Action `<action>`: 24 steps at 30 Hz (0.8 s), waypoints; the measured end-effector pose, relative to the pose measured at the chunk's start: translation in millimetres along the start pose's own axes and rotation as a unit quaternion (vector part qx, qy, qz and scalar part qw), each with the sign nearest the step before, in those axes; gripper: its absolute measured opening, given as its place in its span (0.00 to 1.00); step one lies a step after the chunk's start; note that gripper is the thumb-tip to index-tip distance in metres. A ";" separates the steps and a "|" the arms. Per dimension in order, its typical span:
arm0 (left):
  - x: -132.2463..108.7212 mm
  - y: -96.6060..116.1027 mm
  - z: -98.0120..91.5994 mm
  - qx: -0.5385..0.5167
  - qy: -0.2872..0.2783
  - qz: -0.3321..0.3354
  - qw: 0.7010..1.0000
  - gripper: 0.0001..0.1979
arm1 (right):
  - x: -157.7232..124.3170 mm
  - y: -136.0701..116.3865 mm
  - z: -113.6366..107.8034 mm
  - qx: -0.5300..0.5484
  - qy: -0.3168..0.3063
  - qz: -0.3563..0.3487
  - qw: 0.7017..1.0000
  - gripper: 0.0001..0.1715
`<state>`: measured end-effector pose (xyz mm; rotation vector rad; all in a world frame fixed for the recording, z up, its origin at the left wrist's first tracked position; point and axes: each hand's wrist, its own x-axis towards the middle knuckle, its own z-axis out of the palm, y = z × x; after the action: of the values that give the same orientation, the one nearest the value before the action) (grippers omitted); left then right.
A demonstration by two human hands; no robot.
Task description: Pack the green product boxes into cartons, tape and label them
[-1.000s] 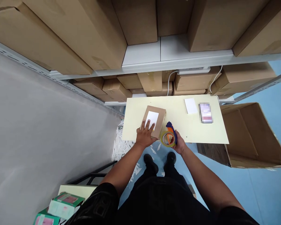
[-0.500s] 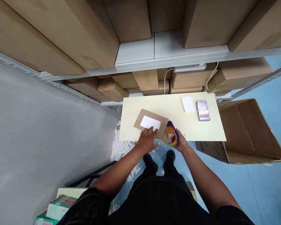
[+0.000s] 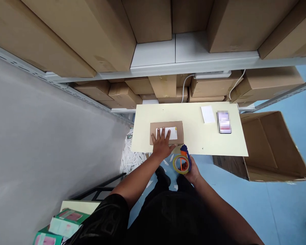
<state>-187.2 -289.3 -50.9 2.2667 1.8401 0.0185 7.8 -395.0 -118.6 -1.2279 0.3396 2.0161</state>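
left hand (image 3: pixel 161 147) spread on brown carton (image 3: pixel 168 124), yellow-marked white label (image 3: pixel 173 133) unreadable, right hand (image 3: pixel 193 173) gripping tape dispenser (image 3: pixel 184 154)

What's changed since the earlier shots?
The cardboard box has turned; its long side now parallels the near edge of the table. The right hand drew the tape dispenser toward the body, past that edge. Unchanged: left hand on the box, dispenser gripped, white pad in place.
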 end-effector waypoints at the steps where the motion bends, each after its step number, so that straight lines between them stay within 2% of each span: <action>1: -4.2 1.2 -2.8 -0.003 -0.008 -0.005 1.000 0.50 | 2.2 -2.5 2.7 0.016 0.001 -0.011 1.000 0.28; 3: -12.2 -7.9 -12.5 -0.009 -0.046 0.033 0.998 0.54 | 10.3 -24.7 11.4 0.031 0.005 -0.021 0.999 0.28; 5: -17.4 -28.8 -23.5 -0.010 -0.090 0.126 0.988 0.55 | 21.2 -61.2 23.4 0.011 0.016 -0.007 1.000 0.28; 7: -19.0 -51.1 -29.1 0.001 -0.107 0.208 0.972 0.52 | 32.6 -98.6 37.4 -0.040 0.012 0.016 0.999 0.29; 9: -18.2 -64.9 -25.7 0.016 -0.097 0.220 0.971 0.48 | 42.2 -125.8 51.0 -0.089 0.040 0.023 0.995 0.28; 11: -17.5 -67.2 -15.5 0.024 -0.073 0.188 0.979 0.45 | 46.9 -136.5 58.4 -0.115 0.072 0.011 0.991 0.28; 12: -17.4 -65.0 -9.6 0.024 -0.061 0.169 0.983 0.44 | 46.6 -134.5 57.8 -0.116 0.079 0.000 0.990 0.28; 14: -17.5 -56.8 0.6 0.020 -0.042 0.144 0.989 0.43 | 39.5 -115.4 46.6 -0.105 0.072 -0.024 0.992 0.27; 18: -17.7 -30.4 11.0 0.003 -0.010 0.095 0.995 0.42 | 10.7 -35.0 5.5 -0.060 0.038 -0.026 0.997 0.24; 20: -20.7 -12.3 13.6 -0.011 0.003 0.060 0.998 0.42 | 0.2 0.2 -4.5 -0.026 0.038 -0.016 0.999 0.26; 22: -28.1 4.3 13.9 -0.024 0.008 0.026 0.999 0.43 | -1.6 11.5 -1.6 -0.012 0.023 -0.024 0.999 0.28; 24: -37.4 11.6 10.0 -0.031 -0.009 0.016 0.999 0.46 | 5.1 -5.8 9.1 -0.006 0.002 -0.041 0.999 0.29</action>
<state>-182.6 -329.3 -53.8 2.2464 1.7697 0.0586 4.5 -383.6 -117.5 -1.2338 0.2755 1.9483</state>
